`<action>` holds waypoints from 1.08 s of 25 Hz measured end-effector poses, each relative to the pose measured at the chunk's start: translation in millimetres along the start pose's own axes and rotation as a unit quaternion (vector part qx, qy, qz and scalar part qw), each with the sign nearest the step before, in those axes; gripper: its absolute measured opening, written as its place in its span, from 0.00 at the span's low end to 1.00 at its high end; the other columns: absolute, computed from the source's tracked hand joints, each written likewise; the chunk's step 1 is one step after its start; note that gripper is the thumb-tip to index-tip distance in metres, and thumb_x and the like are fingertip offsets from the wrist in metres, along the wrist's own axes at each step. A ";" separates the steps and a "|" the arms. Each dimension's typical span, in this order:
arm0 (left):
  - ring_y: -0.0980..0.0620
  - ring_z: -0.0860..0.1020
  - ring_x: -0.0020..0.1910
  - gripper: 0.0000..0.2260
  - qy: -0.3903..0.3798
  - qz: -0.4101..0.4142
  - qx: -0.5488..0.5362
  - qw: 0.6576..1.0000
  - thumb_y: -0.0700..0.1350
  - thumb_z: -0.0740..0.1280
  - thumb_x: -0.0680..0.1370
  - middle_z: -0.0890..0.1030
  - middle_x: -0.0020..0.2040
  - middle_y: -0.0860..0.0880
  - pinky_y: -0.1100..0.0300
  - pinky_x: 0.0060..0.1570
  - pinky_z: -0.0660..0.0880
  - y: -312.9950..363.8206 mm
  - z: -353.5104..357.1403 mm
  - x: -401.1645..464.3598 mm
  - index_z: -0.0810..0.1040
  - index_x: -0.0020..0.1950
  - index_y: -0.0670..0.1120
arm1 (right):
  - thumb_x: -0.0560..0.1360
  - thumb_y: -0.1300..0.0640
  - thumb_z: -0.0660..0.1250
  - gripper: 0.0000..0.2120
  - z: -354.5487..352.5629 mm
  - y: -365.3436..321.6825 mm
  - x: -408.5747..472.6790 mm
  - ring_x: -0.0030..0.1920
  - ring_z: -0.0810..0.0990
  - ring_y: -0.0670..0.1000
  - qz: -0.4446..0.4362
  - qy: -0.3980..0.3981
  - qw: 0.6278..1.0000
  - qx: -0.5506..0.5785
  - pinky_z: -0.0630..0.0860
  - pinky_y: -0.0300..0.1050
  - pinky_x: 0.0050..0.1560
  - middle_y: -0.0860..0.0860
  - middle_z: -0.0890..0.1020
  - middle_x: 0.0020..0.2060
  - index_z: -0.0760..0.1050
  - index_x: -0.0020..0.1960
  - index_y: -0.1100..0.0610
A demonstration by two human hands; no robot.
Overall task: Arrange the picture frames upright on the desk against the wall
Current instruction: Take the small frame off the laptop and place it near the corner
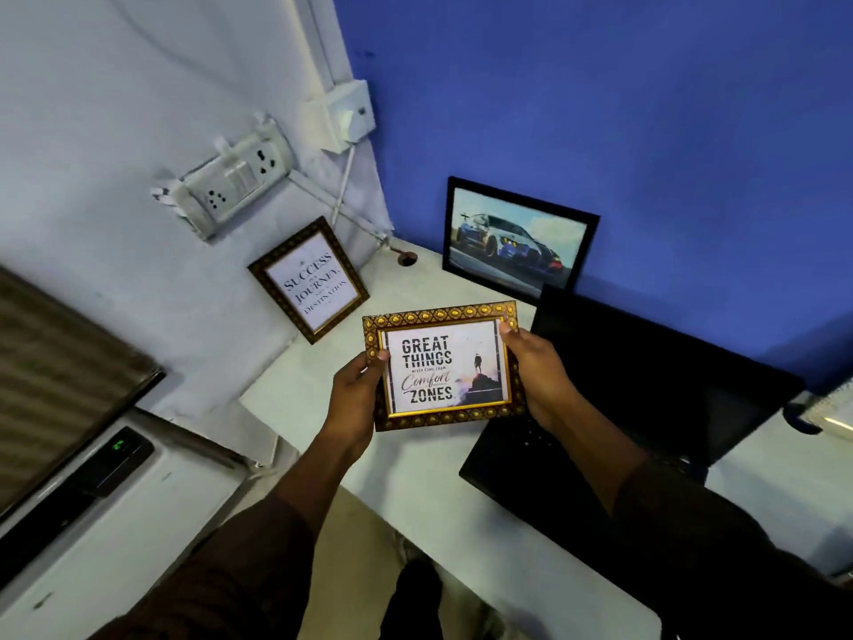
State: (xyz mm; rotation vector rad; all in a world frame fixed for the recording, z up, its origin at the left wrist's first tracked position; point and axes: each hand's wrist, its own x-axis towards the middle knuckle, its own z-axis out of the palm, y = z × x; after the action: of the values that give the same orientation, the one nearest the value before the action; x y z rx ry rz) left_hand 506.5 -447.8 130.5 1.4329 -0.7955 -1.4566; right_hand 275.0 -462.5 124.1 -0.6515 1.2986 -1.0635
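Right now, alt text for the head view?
Two hands, left and right, hold a gold-framed quote picture above a white desk. Two other frames already lean upright: a quote frame on the white wall, a car picture on the blue wall, beside an open laptop.

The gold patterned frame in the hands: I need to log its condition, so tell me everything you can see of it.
The gold patterned frame is landscape, with a wide brown-and-gold ornamented border and a thin gold inner edge. Its print reads "Great things never come from comfort zones" beside a figure standing on a rock. It looks intact. The left hand and right hand hold its short sides, thumbs on the front, face tilted up to the camera above the white desk, not yet set down.
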 end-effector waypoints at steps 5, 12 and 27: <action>0.39 0.78 0.65 0.33 -0.120 -0.168 -0.107 0.973 0.70 0.54 0.77 0.81 0.66 0.42 0.36 0.69 0.69 17.9 -30.3 17.9 0.78 0.69 0.49 | 0.81 0.45 0.61 0.16 39.4 -9.7 11.8 0.43 0.88 0.58 -0.009 0.021 1.000 -0.020 0.83 0.61 0.49 0.54 0.88 0.44 0.82 0.55 0.54; 0.37 0.75 0.69 0.35 -0.155 -0.213 -0.144 0.954 0.69 0.56 0.77 0.77 0.69 0.38 0.36 0.72 0.64 25.6 -54.8 61.6 0.76 0.71 0.43 | 0.81 0.47 0.60 0.15 60.6 -17.6 46.4 0.47 0.87 0.57 -0.035 0.015 0.996 -0.085 0.83 0.58 0.53 0.53 0.88 0.47 0.81 0.55 0.55; 0.37 0.76 0.67 0.31 -0.120 -0.261 -0.118 0.951 0.65 0.60 0.76 0.79 0.66 0.38 0.37 0.71 0.66 -18.6 -65.7 198.7 0.79 0.68 0.44 | 0.77 0.32 0.53 0.27 84.8 6.7 156.6 0.40 0.83 0.50 0.142 0.115 0.983 -0.035 0.74 0.45 0.49 0.49 0.84 0.37 0.80 0.42 0.51</action>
State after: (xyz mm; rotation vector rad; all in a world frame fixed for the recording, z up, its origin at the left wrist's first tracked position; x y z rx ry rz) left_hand 586.4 -612.8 28.0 1.3508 -0.3703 -2.0832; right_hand 348.0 -614.4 66.4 -0.3873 1.5835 -0.8792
